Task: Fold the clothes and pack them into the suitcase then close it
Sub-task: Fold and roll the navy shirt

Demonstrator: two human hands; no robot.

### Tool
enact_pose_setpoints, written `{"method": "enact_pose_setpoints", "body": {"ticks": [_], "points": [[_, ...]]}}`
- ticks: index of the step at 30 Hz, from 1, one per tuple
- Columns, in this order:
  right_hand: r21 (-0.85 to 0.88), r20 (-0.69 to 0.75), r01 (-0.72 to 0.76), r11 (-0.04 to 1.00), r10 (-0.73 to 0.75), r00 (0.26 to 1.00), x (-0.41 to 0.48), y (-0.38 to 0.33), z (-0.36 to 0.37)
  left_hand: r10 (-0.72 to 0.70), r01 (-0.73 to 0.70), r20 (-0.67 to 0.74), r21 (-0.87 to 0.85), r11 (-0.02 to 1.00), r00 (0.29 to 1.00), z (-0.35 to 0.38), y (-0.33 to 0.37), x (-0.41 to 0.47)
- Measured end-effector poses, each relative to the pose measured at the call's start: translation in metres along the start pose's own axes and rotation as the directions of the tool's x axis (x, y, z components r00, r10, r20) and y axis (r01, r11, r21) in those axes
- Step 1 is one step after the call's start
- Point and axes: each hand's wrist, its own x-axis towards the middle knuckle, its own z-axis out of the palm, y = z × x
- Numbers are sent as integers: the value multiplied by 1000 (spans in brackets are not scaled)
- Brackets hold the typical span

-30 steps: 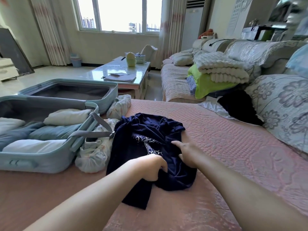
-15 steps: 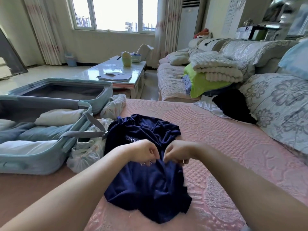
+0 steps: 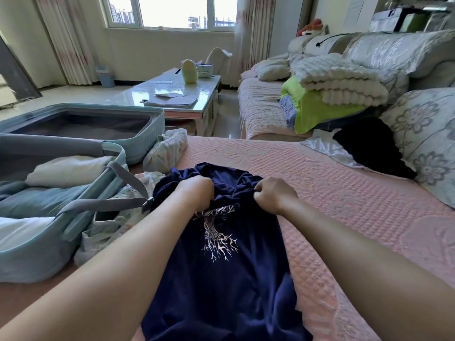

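Fingers (image 3: 259, 193) of both hands were curled, pinching one navy shirt (image 3: 221, 286) near its collar, with the left hand (image 3: 197, 193) and right hand (image 3: 274, 196) close together. The shirt lay print up toward the bed's (image 3: 344, 205) near edge. One open suitcase (image 3: 29, 262) sat at the left edge, holding at least three folded pieces (image 3: 66, 168). One pale garment (image 3: 167, 150) and one patterned garment (image 3: 110, 225) lay beside it. One black garment (image 3: 369, 148) lay at the right edge.

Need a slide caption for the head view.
Left hand and right hand grip a navy T-shirt on the pink bedspread, open suitcase at left.
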Motion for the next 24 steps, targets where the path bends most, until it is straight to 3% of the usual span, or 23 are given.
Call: {"method": "enact_pose_setpoints", "body": {"ticks": [3,5,7,9,12,14,15,17,19,21,24], "points": [[301,-157,-51,952,102,982,18,3,-4,-135,93,-162,-243,966,978,-7,-6,20],[459,-285,-8,889,155,946,30,3,-2,-347,117,-350,-538,835,870,-15,-14,34],[623,-270,59,780,143,952,40,2,3,-513,71,-399,-734,676,760,-24,-23,43],[699,-159,67,712,63,985,44,3,10,-483,24,-314,-819,573,818,-26,-25,49],[514,-51,-21,857,55,997,41,11,20,-265,5,-191,-804,594,945,-13,-12,49],[333,12,-94,938,96,995,38,18,31,-97,-31,-157,-662,749,983,-3,0,40],[285,44,-123,951,115,992,36,19,33,-7,-78,-148,-557,827,989,0,5,34],[290,79,-156,944,139,987,31,20,35,136,-134,-28,-450,883,990,5,12,21],[288,107,-180,941,156,982,23,19,36,178,-74,205,-435,897,962,10,20,6],[151,109,-134,979,118,987,12,18,35,171,-69,332,-296,953,928,14,30,-7],[28,50,9,1000,-10,999,-7,17,31,232,-188,236,-194,963,944,22,40,-22]]}}
